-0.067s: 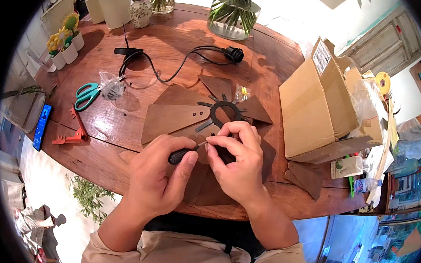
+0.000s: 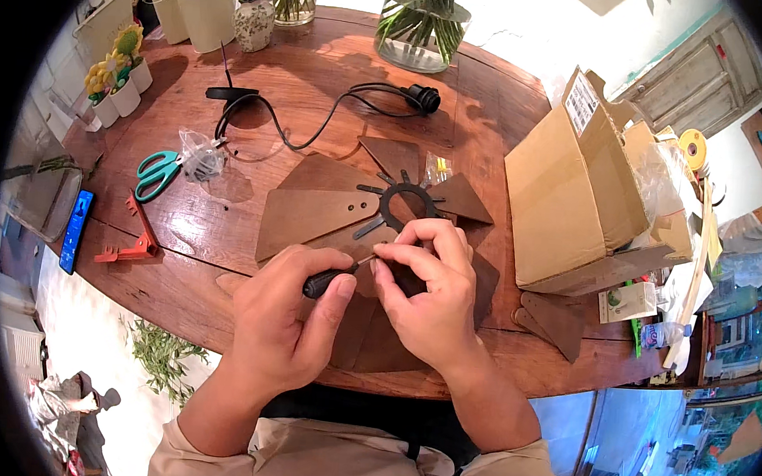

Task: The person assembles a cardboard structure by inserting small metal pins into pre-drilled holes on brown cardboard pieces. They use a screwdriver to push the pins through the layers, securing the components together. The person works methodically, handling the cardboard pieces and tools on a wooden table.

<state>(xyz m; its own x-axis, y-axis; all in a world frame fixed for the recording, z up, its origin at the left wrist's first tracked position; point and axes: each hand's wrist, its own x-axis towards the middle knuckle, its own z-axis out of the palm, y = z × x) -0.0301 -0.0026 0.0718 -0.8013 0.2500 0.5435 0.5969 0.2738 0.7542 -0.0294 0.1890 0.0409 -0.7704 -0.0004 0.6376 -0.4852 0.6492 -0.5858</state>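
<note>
My left hand (image 2: 282,315) is closed around the black handle of a screwdriver (image 2: 320,284), its thin shaft pointing right. At the shaft's tip, the fingers of my right hand (image 2: 434,298) are pinched together; whatever small thing they hold is hidden. Both hands are over a fan of brown, wedge-shaped panels (image 2: 308,220) on the table. Beyond my right fingers lies a flat black ring (image 2: 388,208) with short slotted arms spreading out over the panels. The left panel shows two dark holes at its narrow end.
An open cardboard box (image 2: 567,197) stands on the right, a loose brown panel (image 2: 550,325) before it. Leftward lie teal-handled scissors (image 2: 160,172), a plastic bag (image 2: 201,157), a red bracket (image 2: 141,239) and a phone (image 2: 76,230). Behind are a black cord (image 2: 295,144) and glass vase (image 2: 419,48).
</note>
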